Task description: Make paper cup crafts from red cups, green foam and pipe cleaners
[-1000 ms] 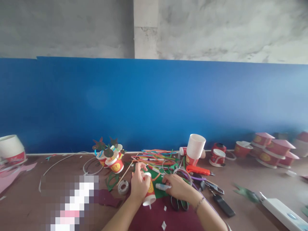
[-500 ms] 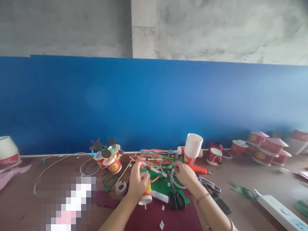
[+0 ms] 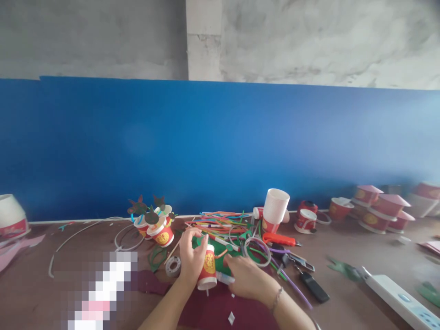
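Note:
A red-and-white paper cup (image 3: 209,268) with a yellow print rests on a maroon sheet (image 3: 223,311), its wide rim towards me and an orange straw piece (image 3: 222,253) at its side. My left hand (image 3: 191,259) is against the cup's left side, thumb and fingers apart. Right of the cup, my right hand (image 3: 245,272) reaches in with curled fingers, over the end of a whitish tube (image 3: 225,277). What those fingers hold, if anything, is hidden. Green paper (image 3: 220,263) lies behind both hands.
Coloured straws (image 3: 220,224) lie at the back. Decorated cups (image 3: 161,233) and a tape roll (image 3: 173,266) stand left. Rightward are a tall white cup (image 3: 276,204), an orange cutter (image 3: 280,239), a black key fob (image 3: 313,286) and a power strip (image 3: 402,300).
My right hand has moved left and towards me, nearer the cup; the scissors seen before no longer show. My left hand has shifted slightly left, uncovering more of the cup.

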Demonstrator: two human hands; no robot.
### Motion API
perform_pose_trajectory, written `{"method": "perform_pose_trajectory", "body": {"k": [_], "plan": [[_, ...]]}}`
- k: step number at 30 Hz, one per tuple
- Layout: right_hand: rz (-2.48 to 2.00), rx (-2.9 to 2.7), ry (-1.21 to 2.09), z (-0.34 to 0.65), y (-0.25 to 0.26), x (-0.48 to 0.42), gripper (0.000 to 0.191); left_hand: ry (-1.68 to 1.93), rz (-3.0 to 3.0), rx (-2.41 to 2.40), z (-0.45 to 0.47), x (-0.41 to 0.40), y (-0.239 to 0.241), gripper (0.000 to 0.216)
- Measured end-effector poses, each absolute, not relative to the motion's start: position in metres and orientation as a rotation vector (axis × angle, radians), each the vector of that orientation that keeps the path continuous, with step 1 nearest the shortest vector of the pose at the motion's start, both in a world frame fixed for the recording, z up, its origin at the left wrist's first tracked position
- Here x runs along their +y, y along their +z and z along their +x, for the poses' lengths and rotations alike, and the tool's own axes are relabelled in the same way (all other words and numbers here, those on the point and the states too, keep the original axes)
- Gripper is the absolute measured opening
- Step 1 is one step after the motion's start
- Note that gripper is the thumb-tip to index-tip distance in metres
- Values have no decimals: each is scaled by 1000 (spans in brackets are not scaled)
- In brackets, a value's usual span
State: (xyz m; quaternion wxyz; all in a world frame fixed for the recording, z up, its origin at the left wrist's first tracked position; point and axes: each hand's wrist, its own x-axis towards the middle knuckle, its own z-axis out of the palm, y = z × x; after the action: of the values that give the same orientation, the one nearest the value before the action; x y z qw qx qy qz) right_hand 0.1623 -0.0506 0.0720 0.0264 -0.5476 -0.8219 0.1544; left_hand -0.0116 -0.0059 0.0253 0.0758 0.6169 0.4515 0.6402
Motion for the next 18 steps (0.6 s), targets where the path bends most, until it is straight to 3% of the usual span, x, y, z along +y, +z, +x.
{"method": "perform_pose_trajectory", "body": {"k": [9,18], "plan": [[-1931,-2359,313,159,58,-42,40,1866,1834,1283,-10,-10,26,2],[-1985,-2320,356,157,57,-40,40,1757,1707,1388,-15,-2,14,13]]}}
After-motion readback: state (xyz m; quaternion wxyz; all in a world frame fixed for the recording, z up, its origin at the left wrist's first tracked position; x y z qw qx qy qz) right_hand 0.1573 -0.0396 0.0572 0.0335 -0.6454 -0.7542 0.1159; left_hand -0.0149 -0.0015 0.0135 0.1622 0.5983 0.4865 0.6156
